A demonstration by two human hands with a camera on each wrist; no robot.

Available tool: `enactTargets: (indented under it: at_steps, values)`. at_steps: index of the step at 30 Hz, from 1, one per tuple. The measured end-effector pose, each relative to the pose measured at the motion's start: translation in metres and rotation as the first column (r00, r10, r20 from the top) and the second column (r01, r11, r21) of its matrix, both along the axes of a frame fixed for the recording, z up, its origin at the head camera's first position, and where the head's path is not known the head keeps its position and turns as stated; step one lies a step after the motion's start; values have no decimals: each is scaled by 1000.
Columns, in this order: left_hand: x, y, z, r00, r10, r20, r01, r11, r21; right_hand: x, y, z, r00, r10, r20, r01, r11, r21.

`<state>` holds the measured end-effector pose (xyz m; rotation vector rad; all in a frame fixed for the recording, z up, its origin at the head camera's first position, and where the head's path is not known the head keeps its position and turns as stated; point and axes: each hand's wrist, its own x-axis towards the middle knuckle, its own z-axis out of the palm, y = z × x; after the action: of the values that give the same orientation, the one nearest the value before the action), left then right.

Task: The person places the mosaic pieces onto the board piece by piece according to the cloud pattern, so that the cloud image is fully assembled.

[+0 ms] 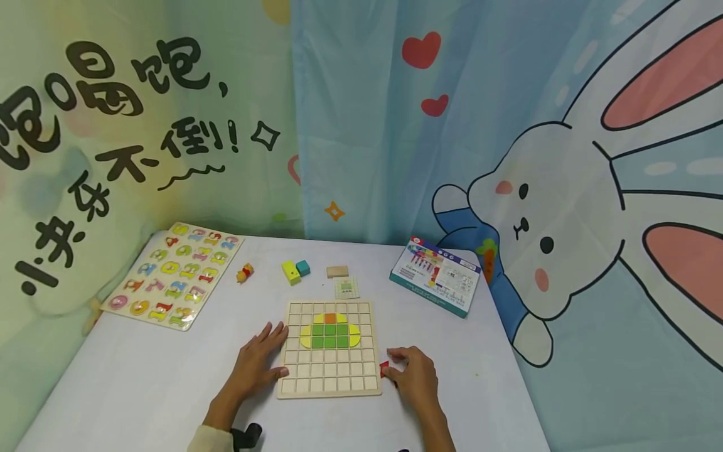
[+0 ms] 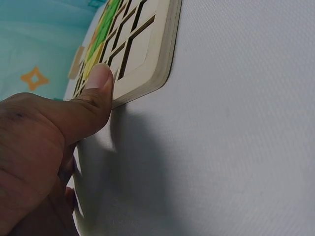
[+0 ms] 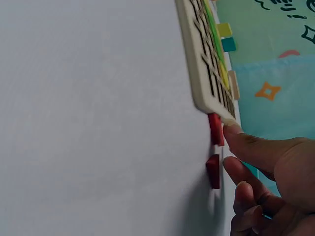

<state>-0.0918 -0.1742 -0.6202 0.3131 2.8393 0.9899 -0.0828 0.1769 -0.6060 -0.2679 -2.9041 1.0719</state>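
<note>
— Looking at the lower centre of the head view, what are the hands busy with?

— The wooden grid board (image 1: pixel 329 348) lies flat on the white table (image 1: pixel 141 383). The left hand (image 1: pixel 257 364) rests against the board's left edge with its fingers spread and mostly straight; in the left wrist view the thumb (image 2: pixel 96 91) presses on the board's rim. It clasps nothing.

— And the other hand?

— The right hand (image 1: pixel 415 376) sits just right of the board's lower right corner. Two small red pieces (image 3: pixel 214 147) lie on the table there, touching or almost touching its fingertips (image 3: pixel 231 129). The fingers are loosely bent toward them; I cannot tell whether a pinch has closed.

— How would those pieces handle?

— Thin, stiff and light, I'd judge, with painted faces that could be a little slick. Lying flat on the table, they give little edge to catch, so a fingertip pinch across two opposite sides seems best, or sliding one first.

— And the board?

— Rigid and flat, probably light enough to skid when pushed, which would explain the left hand steadying it. Green, yellow and orange tiles (image 1: pixel 330 333) already sit in its upper middle cells.

— Anything else about?

— A number puzzle (image 1: pixel 172 274) at left, loose blocks (image 1: pixel 295 270) and a pattern card (image 1: pixel 347 287) above the board, a box (image 1: pixel 436 275) upper right.
</note>
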Motion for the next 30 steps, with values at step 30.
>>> enactTargets:
  at_steps: [30]
  values:
    - [2, 1, 1, 1000, 8, 0, -8, 1000, -14, -2, -11, 7, 999, 4, -39, -8, 995, -96]
